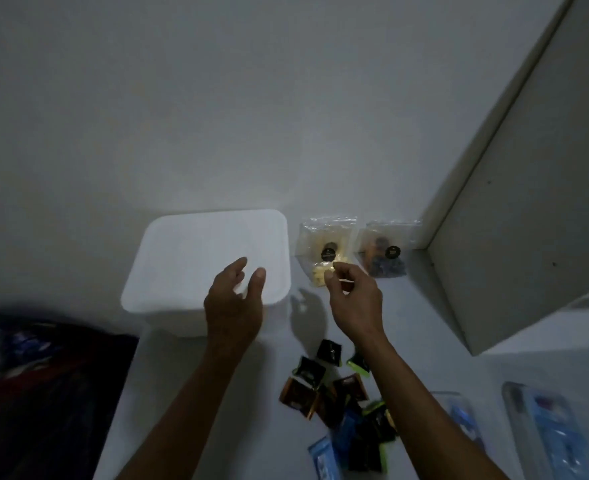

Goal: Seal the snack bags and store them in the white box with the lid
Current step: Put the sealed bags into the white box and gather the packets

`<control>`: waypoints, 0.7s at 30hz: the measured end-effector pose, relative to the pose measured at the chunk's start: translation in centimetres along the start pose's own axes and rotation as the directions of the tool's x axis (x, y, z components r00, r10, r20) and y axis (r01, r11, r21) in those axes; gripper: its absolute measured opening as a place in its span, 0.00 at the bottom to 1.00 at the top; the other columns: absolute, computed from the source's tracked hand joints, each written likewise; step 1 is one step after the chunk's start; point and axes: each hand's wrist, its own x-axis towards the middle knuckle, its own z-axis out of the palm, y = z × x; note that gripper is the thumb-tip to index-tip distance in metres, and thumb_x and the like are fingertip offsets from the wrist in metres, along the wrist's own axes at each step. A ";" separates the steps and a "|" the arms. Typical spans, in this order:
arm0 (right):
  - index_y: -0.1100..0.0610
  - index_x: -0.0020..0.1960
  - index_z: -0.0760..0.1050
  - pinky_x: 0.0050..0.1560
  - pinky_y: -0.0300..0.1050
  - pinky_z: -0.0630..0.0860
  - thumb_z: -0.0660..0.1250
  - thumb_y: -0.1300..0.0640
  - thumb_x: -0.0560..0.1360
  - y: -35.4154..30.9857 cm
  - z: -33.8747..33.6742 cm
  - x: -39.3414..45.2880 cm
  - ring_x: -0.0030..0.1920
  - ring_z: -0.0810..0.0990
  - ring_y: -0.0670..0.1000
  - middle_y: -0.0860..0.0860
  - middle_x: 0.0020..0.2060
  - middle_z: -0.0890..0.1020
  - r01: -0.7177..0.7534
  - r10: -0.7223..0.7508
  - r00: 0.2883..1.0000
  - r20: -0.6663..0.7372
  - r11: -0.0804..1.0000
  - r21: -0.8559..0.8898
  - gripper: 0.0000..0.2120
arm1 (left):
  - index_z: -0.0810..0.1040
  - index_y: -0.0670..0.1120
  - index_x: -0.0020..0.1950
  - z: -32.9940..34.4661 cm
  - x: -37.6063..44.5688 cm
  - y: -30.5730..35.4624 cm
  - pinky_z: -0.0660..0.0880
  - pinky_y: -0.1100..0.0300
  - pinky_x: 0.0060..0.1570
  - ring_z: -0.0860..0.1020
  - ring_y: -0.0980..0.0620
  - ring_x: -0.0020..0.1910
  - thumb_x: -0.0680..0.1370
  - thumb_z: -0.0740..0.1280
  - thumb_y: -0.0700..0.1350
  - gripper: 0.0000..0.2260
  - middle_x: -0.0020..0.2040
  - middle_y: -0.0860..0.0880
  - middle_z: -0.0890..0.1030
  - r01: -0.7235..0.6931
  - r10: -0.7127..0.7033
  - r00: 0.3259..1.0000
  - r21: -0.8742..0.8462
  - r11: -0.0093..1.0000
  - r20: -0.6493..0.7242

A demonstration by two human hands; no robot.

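Dim light, white surface. White box [196, 271] sits at centre-left against the wall, lid [213, 251] on. Left hand [234, 303] hovers over the lid's near right corner — fingers spread and loosely curved, holding nothing; whether it touches the lid, cannot tell. Right hand [355, 303] is raised just right of the box, thumb and forefinger nearly closed in front of the first snack bag [326, 249]; whether they pinch it, cannot tell. That clear bag holds pale yellow pieces and leans at the wall beside the box. A second bag [386, 251] with darker contents stands just right of it, near a cabinet panel [528, 202]. Small dark wrappers [334, 400] lie heaped below the right forearm — blue packets [549, 434] further right. Dark cloth [43, 393] at lower left.
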 end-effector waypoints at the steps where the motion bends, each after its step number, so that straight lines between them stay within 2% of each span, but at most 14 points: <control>1: 0.53 0.62 0.78 0.51 0.39 0.74 0.67 0.51 0.79 -0.5 0.5 -1.2 0.50 0.80 0.45 0.48 0.52 0.82 0.014 -0.014 1.000 0.005 1.000 -0.019 0.14 | 0.77 0.45 0.67 -1.9 -0.3 -0.9 0.66 0.78 0.49 0.76 0.58 0.58 0.78 0.69 0.49 0.19 0.64 0.48 0.79 -0.005 0.005 1.000 -0.002 1.000 -0.017; 4: 0.55 0.64 0.77 0.52 0.39 0.73 0.66 0.49 0.79 -1.8 2.4 -4.2 0.50 0.79 0.45 0.49 0.56 0.82 0.037 -0.037 0.999 0.013 0.996 -0.080 0.16 | 0.77 0.44 0.67 -6.8 -0.6 -3.9 0.69 0.63 0.57 0.76 0.54 0.58 0.78 0.70 0.49 0.19 0.64 0.46 0.79 0.004 -0.006 0.997 -0.019 1.000 -0.082; 8: 0.55 0.66 0.76 0.51 0.38 0.71 0.66 0.49 0.79 -3.0 4.7 -6.5 0.49 0.78 0.44 0.50 0.59 0.81 0.038 -0.036 0.999 0.019 0.993 -0.114 0.18 | 0.78 0.40 0.65 -10.7 0.5 -7.0 0.69 0.56 0.63 0.77 0.42 0.62 0.77 0.71 0.47 0.19 0.63 0.40 0.79 0.024 -0.019 0.989 0.033 0.999 -0.150; 11: 0.54 0.67 0.75 0.53 0.39 0.71 0.67 0.47 0.78 -3.2 6.3 -6.5 0.55 0.78 0.46 0.51 0.62 0.80 0.020 -0.019 1.000 0.008 0.991 -0.134 0.20 | 0.78 0.37 0.65 -12.1 2.8 -8.9 0.70 0.48 0.65 0.76 0.37 0.63 0.76 0.73 0.47 0.21 0.62 0.36 0.79 0.024 -0.004 0.984 0.109 0.994 -0.181; 16: 0.53 0.72 0.70 0.67 0.47 0.69 0.67 0.47 0.78 -3.6 8.8 -4.0 0.69 0.71 0.52 0.51 0.70 0.73 0.005 -0.005 1.000 0.000 0.991 -0.136 0.25 | 0.74 0.39 0.69 -12.3 7.8 -11.9 0.68 0.47 0.68 0.72 0.37 0.67 0.75 0.73 0.50 0.27 0.67 0.35 0.75 0.061 -0.041 0.990 0.146 0.987 -0.133; 19: 0.53 0.74 0.66 0.71 0.52 0.68 0.67 0.47 0.78 -3.3 10.4 -1.8 0.72 0.69 0.53 0.52 0.72 0.71 -0.019 0.020 1.000 0.005 0.991 -0.134 0.27 | 0.74 0.39 0.70 -11.8 10.0 -13.3 0.69 0.48 0.67 0.72 0.37 0.67 0.74 0.75 0.50 0.28 0.66 0.35 0.75 0.056 -0.042 0.995 0.160 0.986 -0.089; 21: 0.52 0.76 0.64 0.72 0.55 0.67 0.66 0.46 0.79 -2.8 11.3 -0.6 0.73 0.68 0.54 0.52 0.74 0.69 -0.038 0.041 0.999 0.022 0.989 -0.143 0.28 | 0.73 0.41 0.71 -11.4 11.3 -13.8 0.67 0.48 0.68 0.70 0.39 0.69 0.74 0.74 0.52 0.29 0.68 0.37 0.73 0.050 -0.046 0.999 0.190 0.981 -0.027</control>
